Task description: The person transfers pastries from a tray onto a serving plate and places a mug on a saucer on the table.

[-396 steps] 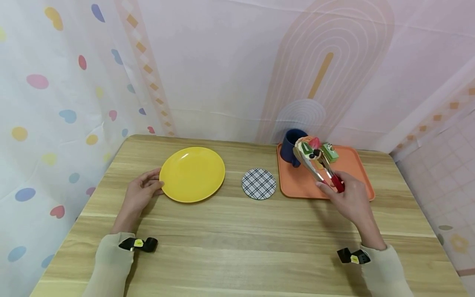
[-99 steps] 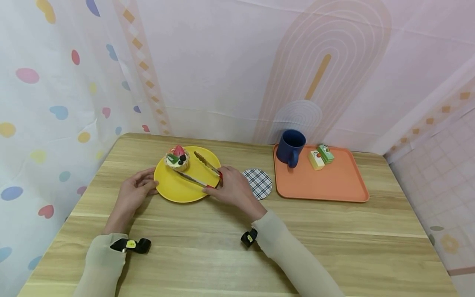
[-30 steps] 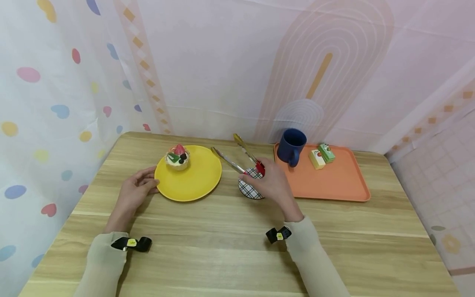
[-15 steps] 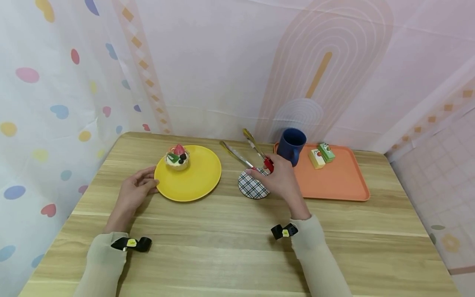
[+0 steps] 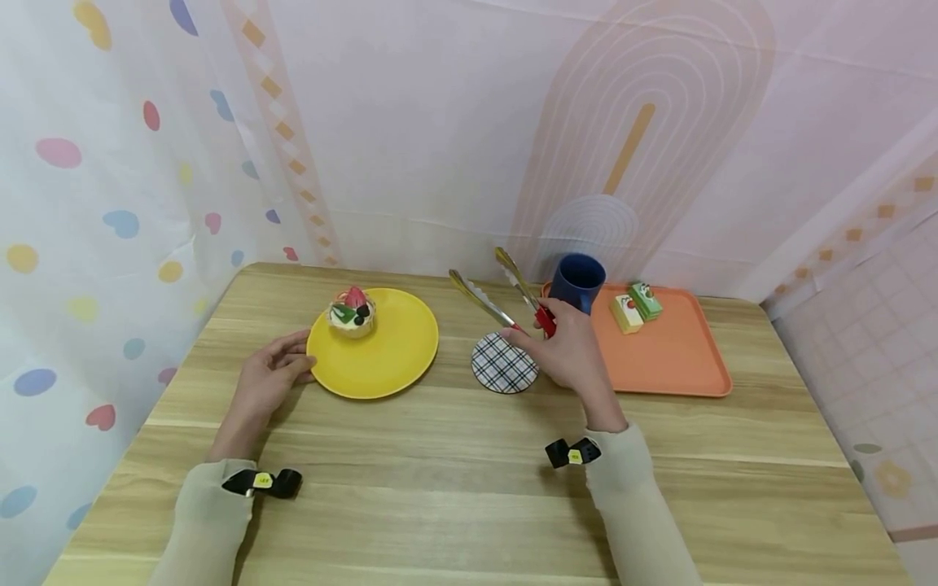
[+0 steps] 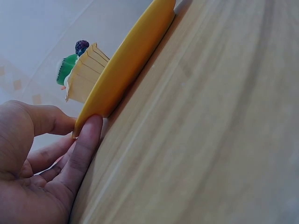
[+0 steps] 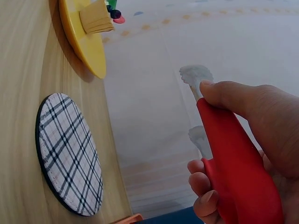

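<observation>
My left hand [image 5: 273,370] pinches the near-left rim of a yellow plate [image 5: 388,350], thumb on one side and fingers on the other, plain in the left wrist view. A fruit tart [image 5: 351,312] with strawberry and berries on top sits on the plate's left half. My right hand [image 5: 567,346] grips red-handled metal tongs [image 7: 240,172], raised over the far side of a round plaid coaster [image 5: 504,364]. The tongs' two arms stand spread, with nothing between their tips. Part of the coaster's right edge is close to my right hand.
On the right lies an orange tray [image 5: 670,362] bearing a dark blue mug [image 5: 577,281], a yellow cake piece [image 5: 626,314] and a green cake piece [image 5: 645,300]. My right hand partly covers the mug and the tray's left edge. A patterned cloth [image 5: 410,146] hangs behind the wooden table [image 5: 440,488].
The tart, first held in the tongs over the tray, was set on the plate and released. The tongs have since moved right, past the coaster. My left hand stays at the plate.
</observation>
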### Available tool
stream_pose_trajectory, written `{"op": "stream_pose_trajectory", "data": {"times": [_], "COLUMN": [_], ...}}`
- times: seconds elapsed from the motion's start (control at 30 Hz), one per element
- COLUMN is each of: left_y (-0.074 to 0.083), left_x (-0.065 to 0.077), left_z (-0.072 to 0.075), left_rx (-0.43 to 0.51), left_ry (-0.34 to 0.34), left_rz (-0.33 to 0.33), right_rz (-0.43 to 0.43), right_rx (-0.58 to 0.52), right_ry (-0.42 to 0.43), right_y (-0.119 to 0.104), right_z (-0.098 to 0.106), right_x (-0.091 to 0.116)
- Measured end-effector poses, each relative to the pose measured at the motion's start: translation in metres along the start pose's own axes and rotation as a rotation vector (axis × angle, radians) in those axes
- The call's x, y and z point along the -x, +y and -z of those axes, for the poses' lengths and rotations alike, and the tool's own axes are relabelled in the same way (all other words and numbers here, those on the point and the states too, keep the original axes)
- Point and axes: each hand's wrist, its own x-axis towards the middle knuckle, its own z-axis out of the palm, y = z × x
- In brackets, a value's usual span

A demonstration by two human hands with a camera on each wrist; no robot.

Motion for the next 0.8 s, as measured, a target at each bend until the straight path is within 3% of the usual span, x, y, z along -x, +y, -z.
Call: {"op": "stream_pose_trajectory", "data": {"times": [0.8], "left_y": [-0.001], "left_x": [0.0], "left_z": [0.0], "left_rx": [-0.005], "left_ry": [-0.005], "left_rz": [0.004], "right_rz": [-0.056], "right_rx": [-0.034], "right_ry": [0.003], "right_y": [0.004], "right_z": [0.016], "right_x": [0.002]}}
